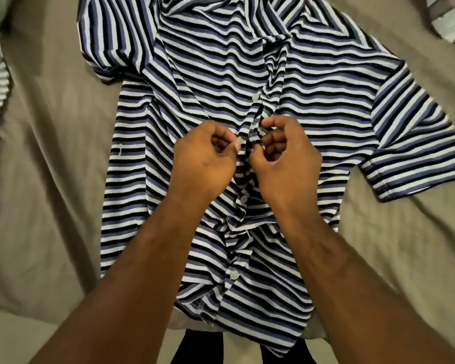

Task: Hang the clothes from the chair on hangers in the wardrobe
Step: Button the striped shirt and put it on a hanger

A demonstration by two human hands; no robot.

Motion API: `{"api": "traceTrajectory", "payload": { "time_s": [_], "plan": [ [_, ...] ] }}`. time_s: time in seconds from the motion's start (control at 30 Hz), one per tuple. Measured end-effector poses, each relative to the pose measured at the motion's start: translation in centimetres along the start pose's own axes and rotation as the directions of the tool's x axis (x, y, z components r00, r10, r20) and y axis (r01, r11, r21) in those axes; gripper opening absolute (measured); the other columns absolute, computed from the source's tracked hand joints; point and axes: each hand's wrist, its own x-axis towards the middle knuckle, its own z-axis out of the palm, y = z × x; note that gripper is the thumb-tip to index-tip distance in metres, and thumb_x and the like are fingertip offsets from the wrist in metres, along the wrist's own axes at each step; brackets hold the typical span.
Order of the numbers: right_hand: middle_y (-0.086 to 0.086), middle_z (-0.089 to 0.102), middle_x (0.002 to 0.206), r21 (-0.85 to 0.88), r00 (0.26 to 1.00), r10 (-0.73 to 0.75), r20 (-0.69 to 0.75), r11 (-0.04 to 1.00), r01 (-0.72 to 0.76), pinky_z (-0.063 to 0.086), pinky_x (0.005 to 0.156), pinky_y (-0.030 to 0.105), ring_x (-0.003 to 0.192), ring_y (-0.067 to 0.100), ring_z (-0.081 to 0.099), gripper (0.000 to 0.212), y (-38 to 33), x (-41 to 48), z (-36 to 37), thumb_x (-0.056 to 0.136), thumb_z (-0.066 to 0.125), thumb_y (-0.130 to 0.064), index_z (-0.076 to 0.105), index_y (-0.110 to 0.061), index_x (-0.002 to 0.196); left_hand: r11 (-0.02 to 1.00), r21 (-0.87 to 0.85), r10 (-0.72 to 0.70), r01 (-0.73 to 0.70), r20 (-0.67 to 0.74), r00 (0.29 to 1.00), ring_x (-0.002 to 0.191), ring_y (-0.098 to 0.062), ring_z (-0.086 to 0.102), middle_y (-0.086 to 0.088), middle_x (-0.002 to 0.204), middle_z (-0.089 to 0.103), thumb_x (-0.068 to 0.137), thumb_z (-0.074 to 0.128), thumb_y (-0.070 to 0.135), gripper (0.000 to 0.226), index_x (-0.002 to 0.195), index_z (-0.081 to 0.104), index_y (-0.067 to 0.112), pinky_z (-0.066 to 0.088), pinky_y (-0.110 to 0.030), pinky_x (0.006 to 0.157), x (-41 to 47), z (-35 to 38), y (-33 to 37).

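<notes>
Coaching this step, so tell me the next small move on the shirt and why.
Probably finish fastening the front where the left hand and right hand pinch the two front edges of the striped shirt together. The button lower down looks fastened, and the edges above seem loose.

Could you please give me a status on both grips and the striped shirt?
Left grip and right grip both pinching the front button edges, mid-chest. Navy, blue and white striped short-sleeved shirt spread on tan bedsheet. Nothing blocking the shirt front.
</notes>
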Motion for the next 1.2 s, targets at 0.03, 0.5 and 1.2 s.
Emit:
{"api": "traceTrajectory", "payload": {
  "time_s": [0.03, 0.5, 1.2],
  "plan": [
    [-0.011, 0.064, 0.085, -0.01, 1.0, -0.011, -0.007, 1.0, 0.011, 0.048, 0.067, 0.009, 0.072, 0.001, 0.06, 0.036, 0.0, 0.0, 0.1, 0.087, 0.075, -0.011, 0.063, -0.023, 0.118, 1.0, -0.015, -0.002, 0.003, 0.011, 1.0, 0.076, 0.001, 0.062, 0.013, 0.087, 0.066, 0.09, 0.075, 0.025, 0.007, 0.091, 0.068, 0.027, 0.046, -0.003, 0.061, 0.0, -0.2, 0.1],
    [-0.002, 0.073, 0.098, 0.42, 0.973, 0.169, 0.154, 0.881, -0.22, 0.057, 0.08, 0.022, 0.094, 0.014, 0.071, 0.036, 0.5, -0.6, 0.0, 0.088, 0.077, -0.01, 0.066, -0.022, 0.119, 0.992, -0.101, -0.063, 0.077, 0.136, 0.989, 0.083, -0.015, 0.072, 0.0, 0.087, 0.073, 0.092, 0.073, 0.019, 0.003, 0.093, 0.07, 0.02, 0.062, -0.031, 0.078, -0.3, -1.1, 0.3],
    [-0.008, 0.071, 0.091, 0.142, 0.985, -0.09, 0.149, 0.987, 0.069, 0.056, 0.082, 0.016, 0.088, 0.004, 0.069, 0.036, 1.1, -0.2, -0.1, 0.087, 0.078, -0.014, 0.064, -0.02, 0.12, 0.968, -0.247, -0.022, 0.051, 0.119, 0.993, 0.074, -0.018, 0.075, -0.006, 0.082, 0.077, 0.094, 0.07, 0.014, 0.006, 0.092, 0.074, 0.01, 0.064, -0.034, 0.074, -0.5, -1.2, -0.7]
  ]
}}
